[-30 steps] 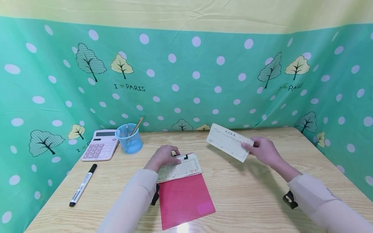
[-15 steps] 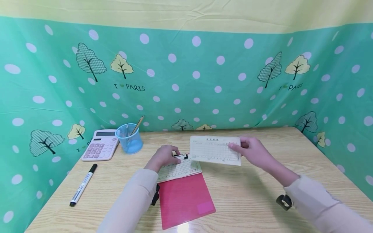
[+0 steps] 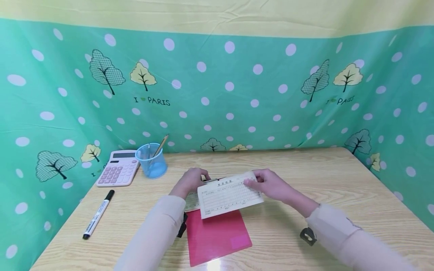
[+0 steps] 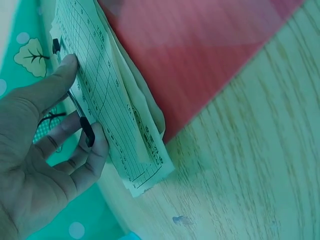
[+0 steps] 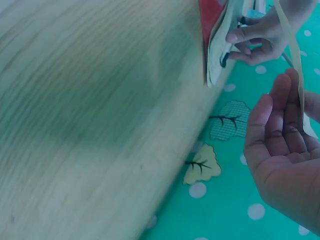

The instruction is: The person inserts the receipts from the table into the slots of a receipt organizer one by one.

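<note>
A red clipboard (image 3: 217,239) lies on the table with several printed slips (image 4: 100,85) at its upper end. My left hand (image 3: 190,181) grips its wire clip with black ends (image 4: 87,131), thumb on the near side and fingers behind. In the left wrist view the slips' edges fan apart. My right hand (image 3: 272,185) pinches the right end of a printed form (image 3: 225,195) between thumb and fingers. This form is tilted over the clipboard and hides most of the slips from the head view. From the right wrist view it appears edge-on beside the fingers (image 5: 280,105).
At the back left a pink calculator (image 3: 118,169) stands beside a blue mesh pen cup (image 3: 155,169) holding pencils. A white marker with black ends (image 3: 98,215) lies at the left of the wooden table (image 3: 305,165). A green dotted curtain (image 3: 244,124) rises behind the table.
My right hand has brought the form leftward and down, from right of the clipboard to over its slips, turning it on the way. My left hand stays on the clip.
</note>
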The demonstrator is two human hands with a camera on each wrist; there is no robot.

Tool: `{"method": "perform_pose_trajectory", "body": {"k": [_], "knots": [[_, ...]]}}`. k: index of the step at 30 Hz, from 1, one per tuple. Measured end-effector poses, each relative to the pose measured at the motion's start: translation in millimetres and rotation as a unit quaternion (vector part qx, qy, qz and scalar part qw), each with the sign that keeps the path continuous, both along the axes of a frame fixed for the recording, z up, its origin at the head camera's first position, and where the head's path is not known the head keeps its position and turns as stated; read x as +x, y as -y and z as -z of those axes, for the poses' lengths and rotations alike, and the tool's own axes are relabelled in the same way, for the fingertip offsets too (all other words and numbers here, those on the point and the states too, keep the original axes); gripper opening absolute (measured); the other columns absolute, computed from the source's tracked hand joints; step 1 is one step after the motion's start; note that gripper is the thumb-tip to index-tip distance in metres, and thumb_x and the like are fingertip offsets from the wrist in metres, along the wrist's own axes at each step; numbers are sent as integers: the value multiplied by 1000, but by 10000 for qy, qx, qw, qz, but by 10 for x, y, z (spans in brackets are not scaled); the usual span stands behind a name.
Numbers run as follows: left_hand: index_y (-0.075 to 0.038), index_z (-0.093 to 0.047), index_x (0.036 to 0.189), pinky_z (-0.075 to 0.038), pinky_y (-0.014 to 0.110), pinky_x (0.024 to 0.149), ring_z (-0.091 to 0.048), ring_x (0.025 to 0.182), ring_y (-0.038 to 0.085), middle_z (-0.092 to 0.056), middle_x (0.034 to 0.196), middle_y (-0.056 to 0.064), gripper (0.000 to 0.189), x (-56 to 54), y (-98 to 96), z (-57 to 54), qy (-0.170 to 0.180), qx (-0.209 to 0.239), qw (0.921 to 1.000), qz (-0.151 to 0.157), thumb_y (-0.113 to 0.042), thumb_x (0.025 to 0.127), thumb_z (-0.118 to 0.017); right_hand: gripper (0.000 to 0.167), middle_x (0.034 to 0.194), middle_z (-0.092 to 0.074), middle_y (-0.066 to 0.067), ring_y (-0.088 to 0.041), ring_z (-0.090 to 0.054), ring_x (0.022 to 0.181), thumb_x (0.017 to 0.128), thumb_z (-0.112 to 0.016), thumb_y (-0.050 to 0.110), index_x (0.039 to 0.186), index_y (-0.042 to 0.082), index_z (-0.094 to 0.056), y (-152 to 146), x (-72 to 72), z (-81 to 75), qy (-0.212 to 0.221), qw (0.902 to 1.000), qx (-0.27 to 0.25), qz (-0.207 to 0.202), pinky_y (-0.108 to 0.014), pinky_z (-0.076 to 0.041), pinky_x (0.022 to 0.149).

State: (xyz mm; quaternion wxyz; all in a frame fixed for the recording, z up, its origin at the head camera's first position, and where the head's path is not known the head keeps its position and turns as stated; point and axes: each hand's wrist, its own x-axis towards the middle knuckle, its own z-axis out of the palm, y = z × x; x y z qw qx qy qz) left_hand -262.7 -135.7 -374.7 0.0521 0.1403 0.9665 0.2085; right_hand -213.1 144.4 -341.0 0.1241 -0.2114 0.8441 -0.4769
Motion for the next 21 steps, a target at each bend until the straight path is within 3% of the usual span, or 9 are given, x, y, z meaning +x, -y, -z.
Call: {"method": "perform_pose_trajectory", "body": {"k": [4, 10, 15, 21], "knots": [[-10, -76, 96, -51, 43, 90, -63, 96, 28, -72, 106, 12, 12, 4, -3, -5, -17, 2, 10000, -37, -14, 86, -81, 24, 83, -70, -4, -14, -63, 74, 103, -61, 17, 112, -3, -70, 108, -49, 105, 268, 9994, -121, -157, -29, -51, 69], [-12, -77, 96, -49, 45, 98, -62, 110, 32, -71, 112, 13, 12, 9, -17, 0, 55, -20, 9999, -142, -18, 87, -82, 23, 75, -64, 0, -10, -51, 65, 103, -61, 17, 110, -3, -71, 291, -96, 265, 479, 9984, -214, -203, -25, -42, 60], [-12, -77, 97, -49, 45, 96, -63, 108, 31, -71, 112, 13, 12, -4, -19, 16, 75, -29, 9999, -131, -18, 87, -82, 24, 81, -71, -3, -10, -57, 67, 102, -62, 17, 112, -3, -71, 421, -136, 388, 593, 9980, -232, -8, -26, -45, 62], [-13, -77, 95, -51, 42, 91, -63, 100, 26, -70, 113, 13, 12, -20, -5, 36, 140, 19, 9998, -167, -17, 85, -84, 19, 75, -67, -1, -10, -49, 58, 100, -64, 18, 102, 2, -73, 551, -159, 486, 540, 9971, 85, 536, -25, -40, 55]]}}
